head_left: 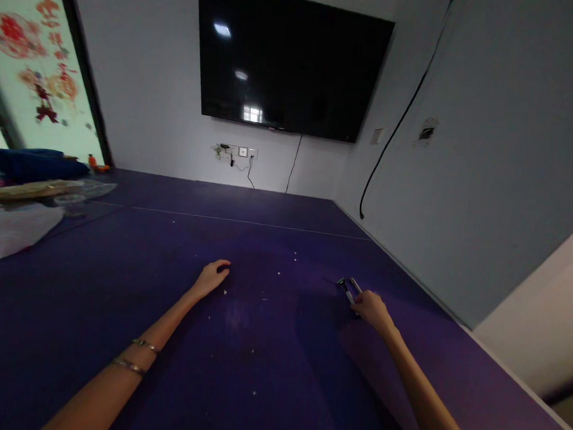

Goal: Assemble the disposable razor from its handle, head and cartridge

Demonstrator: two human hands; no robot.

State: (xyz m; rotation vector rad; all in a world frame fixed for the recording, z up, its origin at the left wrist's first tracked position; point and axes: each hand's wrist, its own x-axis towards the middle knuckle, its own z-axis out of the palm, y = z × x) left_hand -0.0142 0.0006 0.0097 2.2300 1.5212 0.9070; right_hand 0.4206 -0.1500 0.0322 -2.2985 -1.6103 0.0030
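Note:
My left hand (211,278) rests on or just above the dark purple tabletop (257,326). Its fingers curve, with a gap at the thumb, and nothing shows inside it. Two bracelets circle that forearm. Further right, my right hand (371,309) grips a small silver and dark tool (348,291) with two narrow arms spread apart. Its far end points away from me, and my fingers cover the near end, so its exact kind is unclear. Small white bits (279,273) are scattered over the surface between and in front of my hands.
Blue folded cloth (40,164), a white sheet (9,231) and clear plastic (93,189) lie at the left. A small orange object (95,163) stands behind them. A black cable (393,127) hangs along the right wall. Below the television (290,61) are wall sockets (242,151).

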